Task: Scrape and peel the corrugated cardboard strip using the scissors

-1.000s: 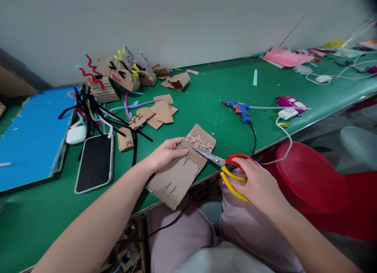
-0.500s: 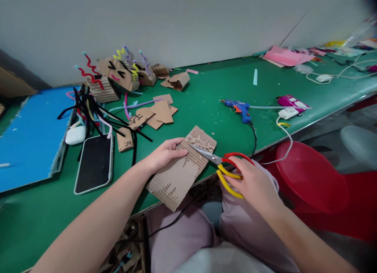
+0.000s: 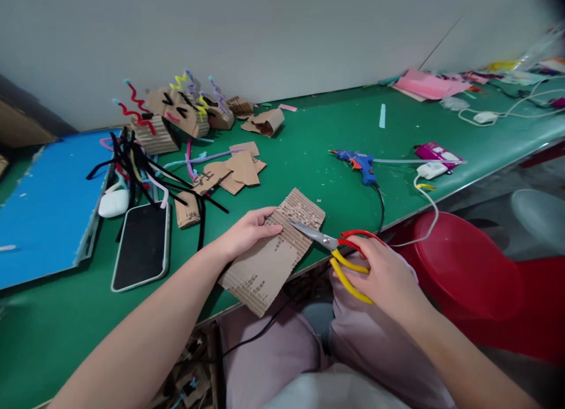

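My left fingers (image 3: 271, 228) pinch the brown oblong corrugated cardboard (image 3: 269, 268); my right fingers (image 3: 369, 251), curled through red-and-yellow-handled steel scissors (image 3: 327, 240), point the blades across its long axis.

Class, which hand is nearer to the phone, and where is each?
Left: the left hand is right of the phone, holding cardboard; the right hand, gripping scissors, is farther right.
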`<state>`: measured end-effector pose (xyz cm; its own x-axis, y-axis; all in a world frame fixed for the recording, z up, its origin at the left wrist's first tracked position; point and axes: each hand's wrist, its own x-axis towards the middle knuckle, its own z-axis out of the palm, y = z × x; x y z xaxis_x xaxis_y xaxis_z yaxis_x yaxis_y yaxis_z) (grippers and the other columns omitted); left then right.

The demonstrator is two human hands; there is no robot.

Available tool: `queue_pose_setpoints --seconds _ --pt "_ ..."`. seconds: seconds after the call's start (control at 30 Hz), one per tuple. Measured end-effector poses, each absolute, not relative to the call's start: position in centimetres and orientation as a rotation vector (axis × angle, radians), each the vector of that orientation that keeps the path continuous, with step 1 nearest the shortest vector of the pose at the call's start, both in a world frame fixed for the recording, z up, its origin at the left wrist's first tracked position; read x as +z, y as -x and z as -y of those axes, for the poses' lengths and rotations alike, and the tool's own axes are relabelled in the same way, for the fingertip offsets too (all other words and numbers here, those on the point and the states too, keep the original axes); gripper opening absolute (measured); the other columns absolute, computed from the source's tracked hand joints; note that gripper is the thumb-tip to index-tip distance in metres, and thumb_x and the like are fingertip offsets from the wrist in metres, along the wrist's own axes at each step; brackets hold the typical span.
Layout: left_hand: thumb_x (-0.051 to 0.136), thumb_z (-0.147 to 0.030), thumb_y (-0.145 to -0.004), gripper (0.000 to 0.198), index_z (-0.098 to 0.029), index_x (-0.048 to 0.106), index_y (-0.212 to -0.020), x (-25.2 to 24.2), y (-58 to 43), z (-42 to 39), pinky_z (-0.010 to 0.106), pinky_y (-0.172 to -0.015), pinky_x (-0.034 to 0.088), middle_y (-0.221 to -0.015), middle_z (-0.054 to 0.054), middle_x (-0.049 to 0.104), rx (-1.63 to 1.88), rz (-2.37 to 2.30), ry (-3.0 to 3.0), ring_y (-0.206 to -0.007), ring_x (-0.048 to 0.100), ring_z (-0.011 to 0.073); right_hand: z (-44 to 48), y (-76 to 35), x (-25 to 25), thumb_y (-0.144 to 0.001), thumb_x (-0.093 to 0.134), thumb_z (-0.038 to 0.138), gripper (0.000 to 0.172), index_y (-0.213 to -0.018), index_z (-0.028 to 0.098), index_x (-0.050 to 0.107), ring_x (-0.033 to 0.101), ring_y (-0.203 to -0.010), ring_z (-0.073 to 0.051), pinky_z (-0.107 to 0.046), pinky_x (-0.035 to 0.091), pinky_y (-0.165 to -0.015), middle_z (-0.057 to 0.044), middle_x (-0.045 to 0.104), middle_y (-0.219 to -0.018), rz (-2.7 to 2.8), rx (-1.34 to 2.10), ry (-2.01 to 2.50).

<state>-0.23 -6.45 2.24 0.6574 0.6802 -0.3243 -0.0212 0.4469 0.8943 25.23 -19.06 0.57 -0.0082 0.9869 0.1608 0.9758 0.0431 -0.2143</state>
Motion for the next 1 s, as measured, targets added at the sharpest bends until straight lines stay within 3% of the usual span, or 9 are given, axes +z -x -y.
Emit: queue_pose_setpoints --seconds 0.2,0.33,0.73,1.0 --pt "0.068 -0.024 -0.073 0.038 -0.015 0.06 -0.109 2.3 0.2 6.6 0.032 -0.075 0.05 -0.1 0.009 0.07 0.484 -0.736 -1.035 -0.082 0.066 0.0211 18.8 -24.2 1.5 -0.075 0.061 0.035 0.042 -0.114 0.023 0.052 0.063 -0.086 -0.019 -0.029 0.049 -0.066 -0.003 0.065 -0.101 2.068 0.118 1.975" --pt "0.067 -0.02 -0.074 0.035 -0.014 0.061 -0.108 2.3 0.1 6.8 0.03 -0.074 0.05 -0.098 0.008 0.071 0.484 -0.709 -1.017 -0.08 0.067 0.019 18.5 -23.4 2.3 -0.072 0.065 0.032 0.038 -0.108 0.021 0.057 0.064 -0.076 -0.018 -0.026 0.049 -0.061 -0.002 0.068 -0.091 2.075 0.041 1.981" --pt "0.066 -0.02 -0.074 0.033 -0.014 0.062 -0.106 2.6 -0.1 6.9 0.031 -0.074 0.05 -0.099 0.009 0.071 0.484 -0.72 -1.0 -0.079 0.067 0.0193 18.2 -22.2 3.0 -0.066 0.07 0.039 0.036 -0.097 0.021 0.066 0.059 -0.055 -0.016 -0.025 0.04 -0.046 -0.001 0.065 -0.066 2.055 -0.323 1.985" --pt "0.066 -0.022 -0.075 0.034 -0.014 0.061 -0.107 2.3 0.1 6.7 0.032 -0.073 0.051 -0.096 0.009 0.071 0.462 -0.731 -1.012 -0.079 0.067 0.0202 18.0 -21.9 3.7 -0.072 0.063 0.043 0.033 -0.101 0.027 0.065 0.052 -0.044 -0.015 -0.025 0.029 -0.037 0.0 0.06 -0.057 1.993 -0.096 2.14"
